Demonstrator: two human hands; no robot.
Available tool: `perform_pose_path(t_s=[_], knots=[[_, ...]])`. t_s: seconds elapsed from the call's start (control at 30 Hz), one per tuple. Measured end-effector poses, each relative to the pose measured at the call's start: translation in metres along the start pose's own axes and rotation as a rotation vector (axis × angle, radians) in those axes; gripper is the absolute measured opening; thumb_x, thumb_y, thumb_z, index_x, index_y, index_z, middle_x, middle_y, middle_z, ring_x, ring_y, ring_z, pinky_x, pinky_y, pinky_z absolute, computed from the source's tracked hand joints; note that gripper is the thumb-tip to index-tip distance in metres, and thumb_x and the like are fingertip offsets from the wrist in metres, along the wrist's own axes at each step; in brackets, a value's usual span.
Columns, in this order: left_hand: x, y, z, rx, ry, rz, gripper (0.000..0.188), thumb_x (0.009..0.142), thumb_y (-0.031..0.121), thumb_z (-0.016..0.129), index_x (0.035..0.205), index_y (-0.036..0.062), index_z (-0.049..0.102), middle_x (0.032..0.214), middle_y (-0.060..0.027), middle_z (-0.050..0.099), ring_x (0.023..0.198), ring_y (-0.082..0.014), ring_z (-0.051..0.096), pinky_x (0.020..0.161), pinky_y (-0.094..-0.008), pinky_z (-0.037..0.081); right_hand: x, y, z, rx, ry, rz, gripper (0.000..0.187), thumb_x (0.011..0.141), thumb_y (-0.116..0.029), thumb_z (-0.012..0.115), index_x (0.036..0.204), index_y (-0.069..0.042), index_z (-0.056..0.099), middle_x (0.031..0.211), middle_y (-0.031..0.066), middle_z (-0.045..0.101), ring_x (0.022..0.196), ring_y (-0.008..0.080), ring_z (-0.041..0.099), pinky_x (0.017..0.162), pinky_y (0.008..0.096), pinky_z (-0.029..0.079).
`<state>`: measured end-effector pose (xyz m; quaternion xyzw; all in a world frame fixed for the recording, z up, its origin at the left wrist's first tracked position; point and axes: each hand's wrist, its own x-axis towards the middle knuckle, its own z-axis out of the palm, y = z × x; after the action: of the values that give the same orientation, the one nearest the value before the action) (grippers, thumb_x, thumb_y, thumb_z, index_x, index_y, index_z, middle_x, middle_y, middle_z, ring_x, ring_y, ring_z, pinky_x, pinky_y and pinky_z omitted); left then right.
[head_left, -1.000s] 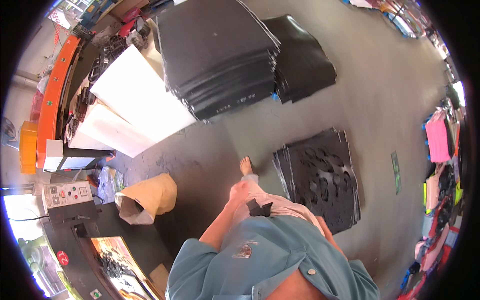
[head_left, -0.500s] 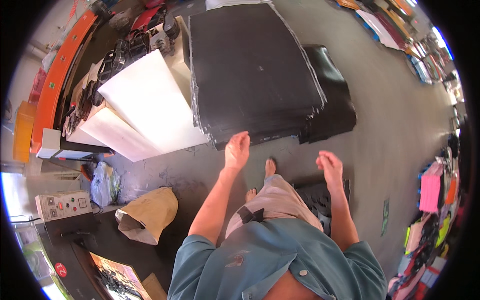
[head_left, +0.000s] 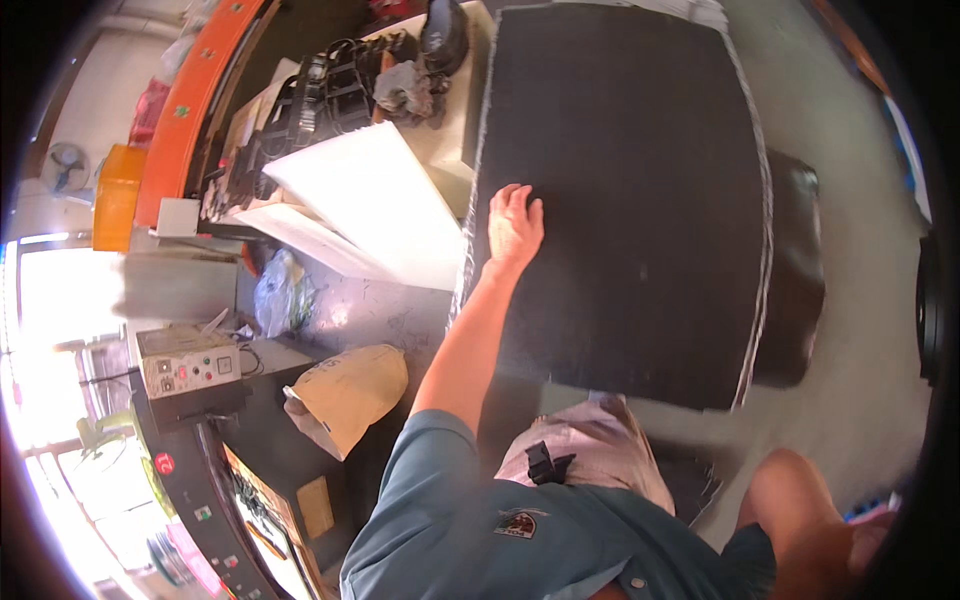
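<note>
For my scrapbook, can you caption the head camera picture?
A left hand over a big black sheet, beside a white panel.

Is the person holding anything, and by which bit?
The left hand holds nothing: it's open over the left part of the black sheet. The right hand is too blurred at the edge to tell.
</note>
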<state>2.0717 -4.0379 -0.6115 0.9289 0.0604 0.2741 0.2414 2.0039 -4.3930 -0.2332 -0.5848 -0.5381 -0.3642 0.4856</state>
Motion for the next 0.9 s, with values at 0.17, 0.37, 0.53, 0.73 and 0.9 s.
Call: perform_pose_path(t_s=[0.17,0.37,0.53,0.73,0.9], knots=[[0.061,-0.009,0.057,0.229,-0.035,-0.003,0.06,0.097,0.025,0.076,0.149,0.0062,0.052,0.154,-0.0274,0.049,0.143,-0.0543,0.045,0.118,-0.0641,0.038,-0.032,0.101,-0.017,-0.07,0.078,0.263,0.012,0.101,-0.004,0.063,0.104,0.005,0.071,0.104,0.0168,0.073,0.094,0.0239,0.071,0.085,0.0355,0.059],[0.079,0.012,0.064,0.325,-0.226,-0.175,0.071,0.103,0.042,0.065,0.161,0.008,0.042,0.167,-0.0276,0.033,0.156,-0.0546,0.025,0.125,-0.0677,0.023,-0.133,0.389,0.09,0.008,-0.137,1.033,0.028,0.105,-0.011,0.07,0.131,0.0,0.068,0.124,0.0102,0.072,0.116,0.018,0.071,0.099,0.029,0.056],[0.088,0.015,0.06,0.306,-0.285,-0.237,0.074,0.1,0.042,0.069,0.161,0.0095,0.043,0.168,-0.027,0.033,0.157,-0.0543,0.026,0.125,-0.0678,0.023,-0.25,0.644,0.18,-0.712,-0.638,0.641,0.061,0.101,-0.042,0.068,0.146,-0.001,0.06,0.152,0.0178,0.055,0.146,0.035,0.048,0.119,0.0506,0.039],[0.089,0.013,0.06,0.264,-0.374,-0.316,0.078,0.093,0.032,0.078,0.159,0.0071,0.044,0.169,-0.0262,0.027,0.159,-0.0526,0.018,0.128,-0.066,0.016,-0.253,0.756,0.214,-0.977,-0.679,0.794,0.078,0.103,-0.068,0.052,0.15,-0.007,0.06,0.158,0.0114,0.054,0.147,0.0319,0.048,0.124,0.0542,0.031],[0.088,0.011,0.062,0.293,-0.365,-0.316,0.079,0.096,0.042,0.074,0.162,0.0115,0.043,0.169,-0.0249,0.031,0.158,-0.0528,0.024,0.126,-0.068,0.019,-0.253,0.768,0.214,-0.95,-0.614,0.769,0.067,0.103,-0.06,0.058,0.137,-0.004,0.07,0.147,0.0117,0.062,0.138,0.0333,0.055,0.117,0.0487,0.043]])
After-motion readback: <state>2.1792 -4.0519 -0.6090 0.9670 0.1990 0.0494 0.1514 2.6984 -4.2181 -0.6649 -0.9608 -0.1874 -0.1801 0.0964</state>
